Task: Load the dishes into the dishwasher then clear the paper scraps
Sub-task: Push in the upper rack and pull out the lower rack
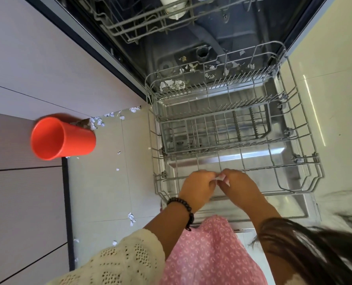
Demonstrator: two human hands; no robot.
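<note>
Both hands, left (pixel 197 187) and right (pixel 239 185), pinched one scrap (pixel 221 178) between them over the rack's (pixel 300 140) near edge, the cup (pixel 62 138) lying well off left, mouth toward the person.

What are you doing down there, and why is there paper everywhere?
A person bends over the open dishwasher. Both hands, left hand and right hand, pinch a small white paper scrap between them above the front of the pulled-out grey wire lower rack, which holds no dishes. More white paper scraps lie inside the dishwasher and on the floor. An orange plastic cup lies on its side on the floor.
</note>
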